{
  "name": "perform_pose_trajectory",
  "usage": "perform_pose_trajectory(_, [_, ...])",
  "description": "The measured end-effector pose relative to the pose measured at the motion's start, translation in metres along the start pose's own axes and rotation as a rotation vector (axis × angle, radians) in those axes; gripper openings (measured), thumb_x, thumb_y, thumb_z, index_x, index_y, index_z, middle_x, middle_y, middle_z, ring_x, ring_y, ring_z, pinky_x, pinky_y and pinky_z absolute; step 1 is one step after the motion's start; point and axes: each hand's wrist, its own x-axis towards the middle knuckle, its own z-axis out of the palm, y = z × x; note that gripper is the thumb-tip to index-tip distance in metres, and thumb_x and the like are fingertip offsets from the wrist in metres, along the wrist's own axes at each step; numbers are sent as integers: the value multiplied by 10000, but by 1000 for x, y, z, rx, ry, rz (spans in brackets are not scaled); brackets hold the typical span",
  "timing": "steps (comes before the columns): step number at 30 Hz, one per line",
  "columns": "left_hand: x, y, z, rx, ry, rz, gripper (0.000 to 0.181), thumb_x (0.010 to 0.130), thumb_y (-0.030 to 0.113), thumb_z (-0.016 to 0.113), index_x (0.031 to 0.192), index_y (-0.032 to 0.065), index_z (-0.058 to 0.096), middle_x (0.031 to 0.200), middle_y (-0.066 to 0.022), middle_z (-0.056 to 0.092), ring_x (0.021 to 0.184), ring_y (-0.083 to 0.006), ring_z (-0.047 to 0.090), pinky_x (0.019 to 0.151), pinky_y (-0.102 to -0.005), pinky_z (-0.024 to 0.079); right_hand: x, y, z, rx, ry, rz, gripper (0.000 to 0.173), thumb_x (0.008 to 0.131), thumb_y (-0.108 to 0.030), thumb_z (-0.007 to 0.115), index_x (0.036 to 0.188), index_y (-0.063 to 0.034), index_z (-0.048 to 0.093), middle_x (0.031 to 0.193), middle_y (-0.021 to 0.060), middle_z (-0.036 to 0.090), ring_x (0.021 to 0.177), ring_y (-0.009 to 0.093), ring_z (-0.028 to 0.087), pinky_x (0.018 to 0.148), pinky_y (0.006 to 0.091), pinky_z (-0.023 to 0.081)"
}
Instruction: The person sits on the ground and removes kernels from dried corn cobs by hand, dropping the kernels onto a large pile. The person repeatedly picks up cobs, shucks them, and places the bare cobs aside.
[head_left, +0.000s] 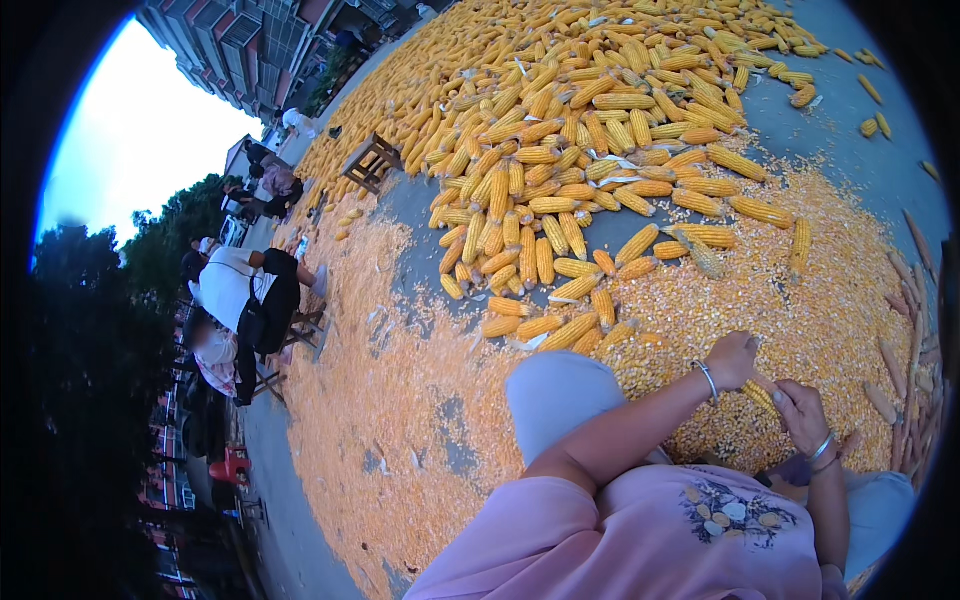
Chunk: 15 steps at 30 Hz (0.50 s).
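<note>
Both my hands meet over a heap of loose corn kernels (840, 315) in front of my lap. In my right hand (802, 412) is a yellow ear of corn (761, 397), gripped at its lower end. My left hand (731, 361), with a bangle at the wrist, is closed at the upper end, where a pinkish bare corn cob (765, 382) shows. Whether that cob is a separate piece or part of the ear, I cannot tell; my fingers cover much of it. Kernels lie below and around both hands.
A large pile of unshelled ears (570, 142) spreads ahead. Bare cobs (892, 367) lie along the right. A wooden stool (373, 161) stands beside the pile. To the left, a person in a white top (229, 281) sits bent over near others. A red plastic stool (231, 466) stands farther off.
</note>
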Motion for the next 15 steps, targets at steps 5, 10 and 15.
perform_pose_trajectory(5, [1,-9,5,-47,-4,-21,385,965,329,526,862,-19,656,847,-261,659,817,-443,638,767,-490,492,-1,7,1,-26,10,75,374,1041,-305,512,850,1,610,592,1,471,418,86,432,399,265,355])
perform_pose_trajectory(10, [-9,22,-6,21,-63,26,358,959,298,530,862,-25,648,859,-272,658,836,-441,643,781,-501,495,7,25,-1,88,160,136,353,1033,-272,524,820,-2,602,595,5,467,432,100,469,413,271,385])
perform_pose_trajectory(15, [-18,54,-27,92,78,150,288,943,236,546,867,-30,625,819,-274,650,807,-454,639,743,-509,500,19,102,0,62,315,40,140,935,-121,616,894,10,642,652,73,583,601,177,616,581,332,501])
